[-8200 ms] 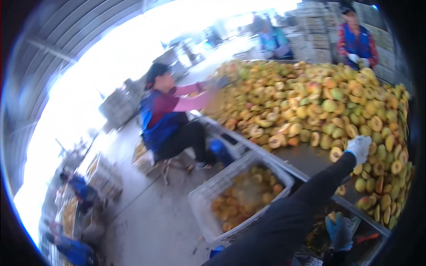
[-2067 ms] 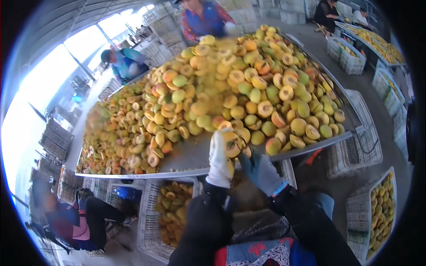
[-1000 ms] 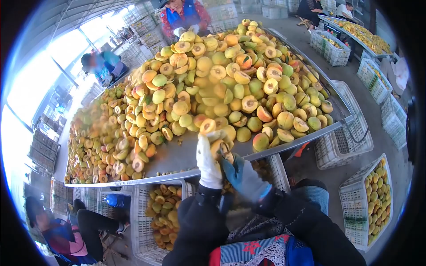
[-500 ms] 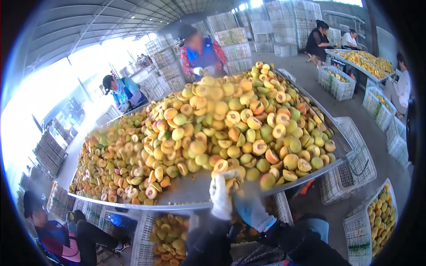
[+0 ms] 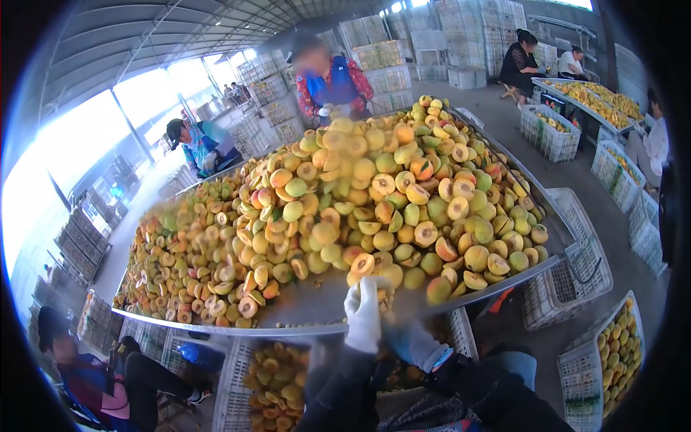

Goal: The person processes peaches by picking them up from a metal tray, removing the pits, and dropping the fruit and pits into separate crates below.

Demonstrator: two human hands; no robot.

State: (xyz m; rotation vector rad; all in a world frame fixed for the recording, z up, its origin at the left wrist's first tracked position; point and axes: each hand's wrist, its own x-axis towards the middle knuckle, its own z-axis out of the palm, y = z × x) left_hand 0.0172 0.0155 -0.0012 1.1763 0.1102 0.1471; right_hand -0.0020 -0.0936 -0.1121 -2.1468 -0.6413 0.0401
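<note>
White-gloved left hand (image 5: 363,317) half-curled around fruit (image 5: 385,298).

Corrugated metal roof (image 5: 101,54) is above, v. bright daylight (image 5: 54,173) at L side; stacked plastic crates (image 5: 479,36) w/ grey floor (image 5: 547,171).

I'm running just the one feed, a head cam sitting behind the near edge of the table (image 5: 306,309), facing forward and down over it. Super wide lens, dark round the rim, so that edge bows. Both its corners fit. The left hand (image 5: 363,317) and right hand (image 5: 416,343) are closest, and past the far edge I get stacked crates (image 5: 484,36) and roof (image 5: 108,61).
</note>
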